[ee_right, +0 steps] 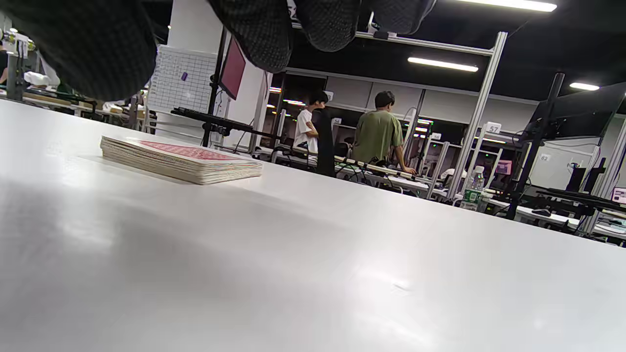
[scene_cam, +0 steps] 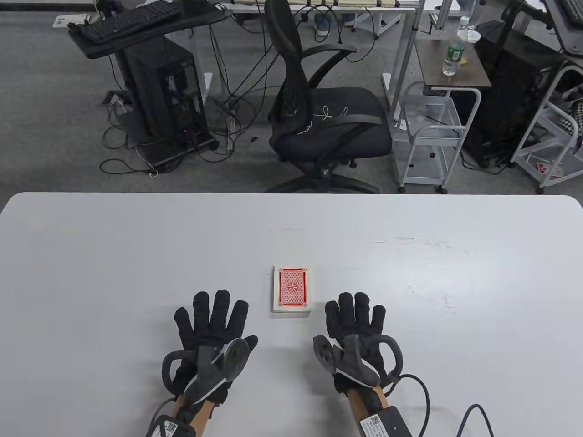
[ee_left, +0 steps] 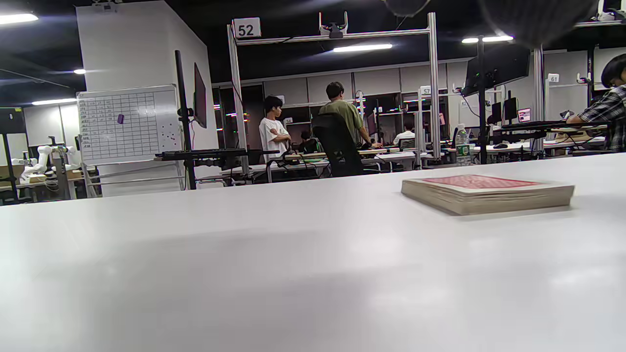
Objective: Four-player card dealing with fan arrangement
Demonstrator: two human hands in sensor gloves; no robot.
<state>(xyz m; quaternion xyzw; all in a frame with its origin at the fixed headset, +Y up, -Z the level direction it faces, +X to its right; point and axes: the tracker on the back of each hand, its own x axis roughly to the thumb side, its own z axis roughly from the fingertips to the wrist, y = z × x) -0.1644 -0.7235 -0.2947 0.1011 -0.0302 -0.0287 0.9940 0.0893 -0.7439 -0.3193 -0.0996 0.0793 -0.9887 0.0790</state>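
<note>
White table (scene_cam: 136, 255), card deck (scene_cam: 292, 289) in the middle, left hand (scene_cam: 212, 325) at 7 o'clock and right hand (scene_cam: 353, 327) at 5 o'clock, both flat with fingers spread wide, holding nothing, black chair (scene_cam: 319, 114) at 12 o'clock.

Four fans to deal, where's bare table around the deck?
Bare white table lies left, right and beyond the red-backed card deck, out to the far edge. Tight spots: the narrow gaps between the deck and the left hand and the right hand, both spread flat at the near edge.
</note>
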